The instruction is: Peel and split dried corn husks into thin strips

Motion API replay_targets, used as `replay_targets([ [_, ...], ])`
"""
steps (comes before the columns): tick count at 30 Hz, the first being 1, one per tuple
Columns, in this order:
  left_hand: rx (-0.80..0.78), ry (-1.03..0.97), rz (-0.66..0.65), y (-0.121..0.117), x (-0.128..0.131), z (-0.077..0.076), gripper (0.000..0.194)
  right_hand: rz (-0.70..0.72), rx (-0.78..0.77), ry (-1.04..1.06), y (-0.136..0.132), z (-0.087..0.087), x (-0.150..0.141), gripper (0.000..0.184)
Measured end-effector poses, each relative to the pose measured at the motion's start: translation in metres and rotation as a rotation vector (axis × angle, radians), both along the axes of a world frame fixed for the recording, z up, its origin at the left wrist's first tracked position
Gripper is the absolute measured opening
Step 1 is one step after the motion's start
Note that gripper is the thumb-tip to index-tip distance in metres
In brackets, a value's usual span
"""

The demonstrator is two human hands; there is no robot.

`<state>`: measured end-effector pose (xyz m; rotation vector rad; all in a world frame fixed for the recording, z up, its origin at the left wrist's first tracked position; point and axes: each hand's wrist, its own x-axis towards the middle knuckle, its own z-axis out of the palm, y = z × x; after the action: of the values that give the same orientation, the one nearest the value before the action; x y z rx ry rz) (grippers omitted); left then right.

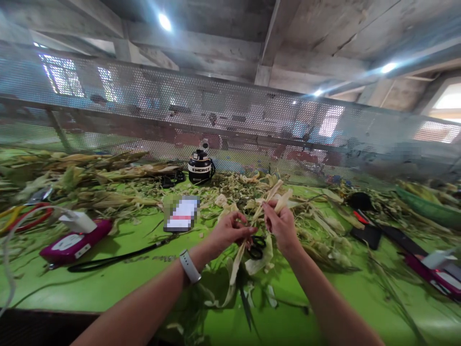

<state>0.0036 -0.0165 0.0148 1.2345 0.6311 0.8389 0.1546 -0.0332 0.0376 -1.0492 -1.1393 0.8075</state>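
Note:
Both my hands meet over the middle of the green table [151, 283], pinching pale dried corn husk strips [260, 211]. My left hand [232, 228], with a white band at the wrist, is closed on the lower part of the strips; a long end hangs beneath it. Higher up, my right hand [279, 221] grips the husk between thumb and fingers. Black-handled scissors [257, 247] lie just under the hands, their blades pointing toward me, partly covered by husk. Loose husk scraps are scattered around them.
A phone [182, 214] lies to the left, near a purple power bank [77, 242] with a white plug and cable. Behind stands a black jar-shaped bottle [200, 167]. Husk piles [108, 173] line the perforated metal screen [230, 120]. A green basket [432, 206] sits right.

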Motion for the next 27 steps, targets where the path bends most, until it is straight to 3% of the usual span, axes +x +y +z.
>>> replay_targets([
  [5,-0.151,0.024,-0.004,-0.002,0.0,0.002,0.04,0.107,-0.029,0.079,-0.002,0.001,-0.004,0.034],
  [9,-0.148,-0.003,0.022,-0.004,-0.001,0.005,0.043,0.178,-0.051,0.103,-0.001,-0.002,-0.003,0.03],
  [13,-0.12,-0.091,-0.007,-0.006,-0.001,0.006,0.045,0.131,-0.125,0.131,0.004,-0.006,-0.001,0.029],
  [21,-0.222,-0.104,0.054,-0.006,-0.004,0.013,0.02,0.207,-0.104,0.192,0.004,-0.007,-0.003,0.03],
  [27,-0.197,-0.053,-0.024,-0.004,-0.008,0.011,0.034,0.268,-0.099,0.142,-0.002,-0.004,-0.004,0.033],
])
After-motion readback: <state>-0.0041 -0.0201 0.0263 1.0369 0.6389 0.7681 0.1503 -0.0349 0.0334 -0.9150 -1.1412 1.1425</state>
